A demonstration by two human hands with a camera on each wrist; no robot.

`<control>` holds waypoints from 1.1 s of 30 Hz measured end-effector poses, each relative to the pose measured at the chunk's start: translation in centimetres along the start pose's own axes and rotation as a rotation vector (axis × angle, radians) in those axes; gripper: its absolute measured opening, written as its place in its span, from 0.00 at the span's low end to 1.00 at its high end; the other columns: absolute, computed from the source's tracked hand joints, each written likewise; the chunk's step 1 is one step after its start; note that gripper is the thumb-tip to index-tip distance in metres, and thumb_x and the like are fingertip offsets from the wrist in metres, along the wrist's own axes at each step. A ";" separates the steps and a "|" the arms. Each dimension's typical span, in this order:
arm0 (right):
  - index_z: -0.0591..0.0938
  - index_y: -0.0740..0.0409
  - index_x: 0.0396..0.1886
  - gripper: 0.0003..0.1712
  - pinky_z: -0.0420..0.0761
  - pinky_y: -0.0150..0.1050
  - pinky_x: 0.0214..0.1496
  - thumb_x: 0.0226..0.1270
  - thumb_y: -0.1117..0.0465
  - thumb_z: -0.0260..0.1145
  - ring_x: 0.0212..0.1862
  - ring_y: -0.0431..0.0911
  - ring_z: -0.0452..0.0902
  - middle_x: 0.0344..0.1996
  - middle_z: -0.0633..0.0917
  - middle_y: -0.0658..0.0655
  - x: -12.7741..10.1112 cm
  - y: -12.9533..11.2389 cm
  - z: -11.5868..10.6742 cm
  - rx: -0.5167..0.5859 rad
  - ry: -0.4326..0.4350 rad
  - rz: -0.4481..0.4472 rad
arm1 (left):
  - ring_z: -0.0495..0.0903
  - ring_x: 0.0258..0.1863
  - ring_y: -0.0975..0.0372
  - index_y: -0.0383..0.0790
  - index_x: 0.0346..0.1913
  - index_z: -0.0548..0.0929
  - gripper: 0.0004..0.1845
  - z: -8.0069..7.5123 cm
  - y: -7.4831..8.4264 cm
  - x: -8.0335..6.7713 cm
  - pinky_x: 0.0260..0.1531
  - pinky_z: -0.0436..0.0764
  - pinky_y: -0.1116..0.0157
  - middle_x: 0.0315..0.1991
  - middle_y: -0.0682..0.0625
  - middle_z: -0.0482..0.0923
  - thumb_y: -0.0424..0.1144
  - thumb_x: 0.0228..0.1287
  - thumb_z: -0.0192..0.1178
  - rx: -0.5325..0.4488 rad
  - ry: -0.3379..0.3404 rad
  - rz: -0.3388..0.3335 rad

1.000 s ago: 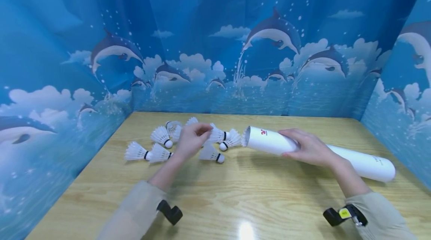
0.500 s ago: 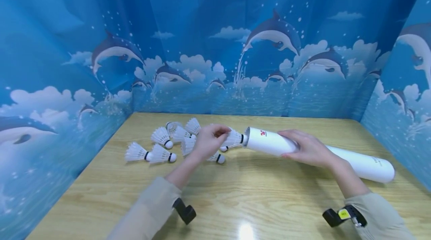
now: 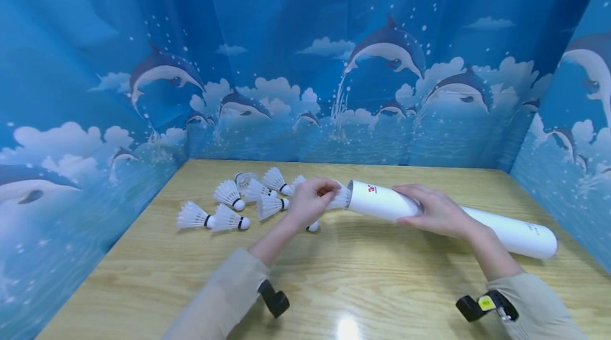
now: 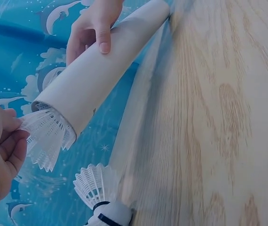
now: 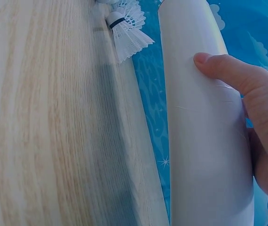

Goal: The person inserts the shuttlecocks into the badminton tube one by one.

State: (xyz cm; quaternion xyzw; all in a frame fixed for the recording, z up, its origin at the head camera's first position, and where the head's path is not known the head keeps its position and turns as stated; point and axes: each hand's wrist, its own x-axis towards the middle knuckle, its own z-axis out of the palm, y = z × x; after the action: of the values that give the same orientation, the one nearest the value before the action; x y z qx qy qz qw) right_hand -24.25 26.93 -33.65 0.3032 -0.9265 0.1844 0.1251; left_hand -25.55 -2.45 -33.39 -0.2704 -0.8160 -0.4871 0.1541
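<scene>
My left hand [image 3: 311, 202] pinches the feathered skirt of a white shuttlecock [image 4: 44, 134] between thumb and fingers. That shuttlecock's head end sits inside the open mouth of a long white tube [image 3: 382, 202], with its skirt still sticking out. Curled round the tube's middle, my right hand [image 3: 436, 210] holds it aslant, the mouth end raised off the table and facing left. In the right wrist view the thumb lies along the tube [image 5: 204, 117]. How full the tube is inside cannot be seen.
Several loose shuttlecocks lie on the wooden table [image 3: 382, 287] to the left, among them one [image 3: 191, 215] farthest left and one [image 3: 269, 206] beside my left hand. A blue dolphin-print curtain [image 3: 305, 64] stands behind and along both sides.
My left hand has moved right toward the tube's mouth, and the shuttlecock it pinches has gone head first into the opening. My right hand and the tube have hardly moved.
</scene>
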 end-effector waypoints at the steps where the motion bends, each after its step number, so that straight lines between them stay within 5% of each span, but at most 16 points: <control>1: 0.72 0.57 0.61 0.40 0.74 0.58 0.47 0.47 0.53 0.76 0.52 0.59 0.73 0.55 0.76 0.62 0.0 0.0 0.0 0.000 -0.001 0.001 | 0.79 0.29 0.64 0.36 0.38 0.85 0.07 0.1 0.0 0.0 0.29 0.77 0.71 0.34 0.48 0.84 0.28 0.58 0.61 -0.012 -0.002 -0.005; 13: 0.72 0.57 0.61 0.41 0.74 0.57 0.48 0.47 0.49 0.75 0.52 0.59 0.74 0.54 0.77 0.62 0.1 0.2 0.0 -0.004 -0.001 -0.010 | 0.82 0.32 0.56 0.31 0.42 0.82 0.10 1.4 -0.6 0.3 0.32 0.78 0.72 0.32 0.42 0.83 0.25 0.55 0.63 -0.143 0.037 -0.061; 18: 0.72 0.57 0.60 0.40 0.74 0.57 0.48 0.46 0.50 0.75 0.52 0.59 0.74 0.54 0.77 0.62 0.1 0.2 0.0 -0.004 -0.001 -0.014 | 0.82 0.34 0.57 0.32 0.41 0.83 0.09 1.7 -0.6 0.1 0.33 0.79 0.72 0.34 0.43 0.84 0.27 0.56 0.63 -0.119 0.039 -0.099; 26: 0.73 0.60 0.60 0.40 0.75 0.57 0.47 0.46 0.54 0.76 0.51 0.59 0.74 0.53 0.77 0.63 0.1 0.2 0.2 0.004 -0.004 -0.024 | 0.82 0.31 0.60 0.32 0.35 0.85 0.05 2.0 -0.4 0.0 0.31 0.78 0.72 0.32 0.45 0.84 0.26 0.55 0.62 -0.002 0.060 -0.041; 33: 0.72 0.59 0.60 0.40 0.75 0.57 0.47 0.46 0.54 0.76 0.51 0.59 0.74 0.54 0.77 0.63 0.3 0.1 0.1 0.005 0.005 -0.034 | 0.82 0.31 0.60 0.32 0.35 0.85 0.05 2.4 -0.3 0.2 0.30 0.78 0.73 0.32 0.44 0.84 0.26 0.56 0.62 -0.061 0.036 -0.078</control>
State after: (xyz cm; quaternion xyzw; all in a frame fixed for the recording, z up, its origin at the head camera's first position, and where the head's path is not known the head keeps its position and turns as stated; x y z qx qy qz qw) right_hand -24.53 26.78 -33.65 0.3188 -0.9205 0.1852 0.1297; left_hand -25.83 -0.36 -34.68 -0.2343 -0.8077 -0.5222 0.1415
